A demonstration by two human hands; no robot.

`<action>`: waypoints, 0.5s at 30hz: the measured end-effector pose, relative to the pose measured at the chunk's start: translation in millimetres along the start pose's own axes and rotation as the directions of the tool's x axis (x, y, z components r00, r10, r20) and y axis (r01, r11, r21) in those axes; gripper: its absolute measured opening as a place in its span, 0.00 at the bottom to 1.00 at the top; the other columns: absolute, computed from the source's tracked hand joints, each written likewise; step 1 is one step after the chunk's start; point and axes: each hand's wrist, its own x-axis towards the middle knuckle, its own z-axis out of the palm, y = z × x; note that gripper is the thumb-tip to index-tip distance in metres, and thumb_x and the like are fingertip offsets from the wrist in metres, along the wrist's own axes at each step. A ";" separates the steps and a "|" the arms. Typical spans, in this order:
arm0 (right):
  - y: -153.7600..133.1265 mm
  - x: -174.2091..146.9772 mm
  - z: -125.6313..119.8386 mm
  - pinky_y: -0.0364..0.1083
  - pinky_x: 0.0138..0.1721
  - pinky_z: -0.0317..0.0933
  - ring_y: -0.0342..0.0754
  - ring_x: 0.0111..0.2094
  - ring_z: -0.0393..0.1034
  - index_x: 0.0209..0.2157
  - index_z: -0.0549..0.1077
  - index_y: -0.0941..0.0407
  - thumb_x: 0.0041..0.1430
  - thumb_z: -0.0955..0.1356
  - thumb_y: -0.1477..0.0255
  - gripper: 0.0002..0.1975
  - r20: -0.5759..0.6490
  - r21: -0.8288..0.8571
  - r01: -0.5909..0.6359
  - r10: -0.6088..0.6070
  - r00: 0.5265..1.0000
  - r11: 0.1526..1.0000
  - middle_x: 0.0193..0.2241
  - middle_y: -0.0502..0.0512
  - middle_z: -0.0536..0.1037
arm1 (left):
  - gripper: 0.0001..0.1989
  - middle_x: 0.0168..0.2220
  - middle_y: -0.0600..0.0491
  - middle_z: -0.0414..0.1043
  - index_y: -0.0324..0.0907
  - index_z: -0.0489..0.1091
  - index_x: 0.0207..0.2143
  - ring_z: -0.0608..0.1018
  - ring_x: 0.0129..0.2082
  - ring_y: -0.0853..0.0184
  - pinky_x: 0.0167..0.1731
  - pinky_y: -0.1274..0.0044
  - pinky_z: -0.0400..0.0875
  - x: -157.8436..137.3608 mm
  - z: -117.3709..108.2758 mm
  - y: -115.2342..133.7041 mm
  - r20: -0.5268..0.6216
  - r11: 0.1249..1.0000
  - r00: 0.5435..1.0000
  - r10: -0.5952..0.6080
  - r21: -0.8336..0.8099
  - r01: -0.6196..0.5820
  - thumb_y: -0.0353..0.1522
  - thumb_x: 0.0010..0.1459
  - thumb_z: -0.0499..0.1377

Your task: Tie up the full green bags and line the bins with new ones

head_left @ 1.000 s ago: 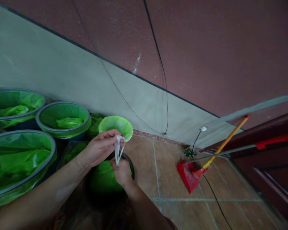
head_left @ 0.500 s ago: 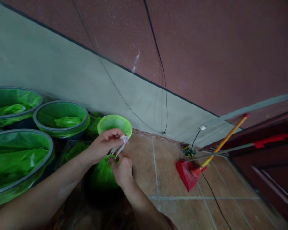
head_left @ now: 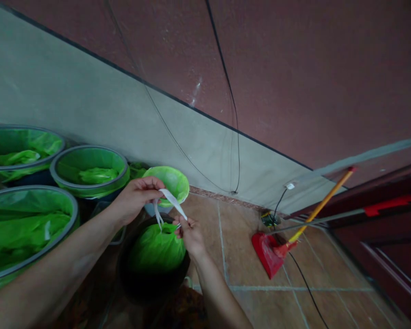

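Note:
A green drawstring trash bag point(head_left: 157, 253) sits in a dark round bin point(head_left: 126, 278), its top gathered. White drawstring point(head_left: 173, 201) rises out of the gathered mouth. My left hand point(head_left: 144, 189), above and to the left of the bag, is closed with the drawstring pinched in its fingertips. Lower and to the right, my right hand point(head_left: 191, 233) is also closed on the drawstring, close to the bag's mouth. Between the two hands, one stretch of the white band is pulled fairly straight, while another loop hangs down to the bag.
Several bins with green liners, among them a grey-rimmed one point(head_left: 89, 171), stand at the left. A small lined bin point(head_left: 173, 183) stands by the wall. A red dustpan point(head_left: 269, 253) and a yellow-handled tool point(head_left: 318, 208) are at right, beside a black cable point(head_left: 306, 283).
My hands have moved apart, the left one up and left, the right one to the right. The drawstring between them is now stretched out, and more of the green bag shows.

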 end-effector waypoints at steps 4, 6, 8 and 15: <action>2.1 4.0 -5.4 0.40 0.20 0.57 0.40 0.18 0.64 0.35 0.77 0.58 0.59 0.64 0.53 0.22 0.001 -0.148 0.053 -0.054 0.999 0.988 0.22 0.51 0.76 | 0.10 0.23 0.56 0.74 0.38 0.74 0.26 0.73 0.22 0.73 0.24 0.81 0.67 -2.8 2.7 1.8 0.032 0.996 0.997 -0.071 -0.050 0.073 0.30 0.38 0.70; 0.4 5.3 -8.8 0.41 0.21 0.58 0.41 0.19 0.66 0.37 0.77 0.57 0.62 0.61 0.54 0.22 -0.019 -0.203 0.095 -0.100 0.995 0.975 0.25 0.51 0.77 | 0.11 0.26 0.54 0.76 0.38 0.75 0.28 0.75 0.24 0.71 0.26 0.80 0.70 -3.5 3.7 1.2 0.042 0.992 0.994 -0.098 -0.079 0.101 0.30 0.38 0.70; -2.7 6.0 -10.8 0.41 0.22 0.60 0.41 0.20 0.67 0.39 0.77 0.57 0.63 0.60 0.55 0.22 -0.067 -0.202 0.113 -0.129 0.989 0.973 0.31 0.54 0.79 | 0.12 0.29 0.53 0.78 0.38 0.76 0.28 0.76 0.26 0.70 0.27 0.79 0.71 -3.2 3.7 -0.2 0.038 0.988 0.993 -0.111 -0.099 0.115 0.29 0.37 0.71; -17.1 -13.4 4.6 0.42 0.28 0.63 0.43 0.24 0.70 0.41 0.76 0.55 0.59 0.66 0.61 0.14 0.002 -0.293 0.223 -0.232 0.973 0.930 0.30 0.51 0.79 | 0.11 0.28 0.54 0.77 0.39 0.76 0.29 0.76 0.25 0.71 0.26 0.79 0.71 -1.8 6.3 -8.4 0.068 0.985 0.991 -0.114 -0.121 0.122 0.29 0.39 0.71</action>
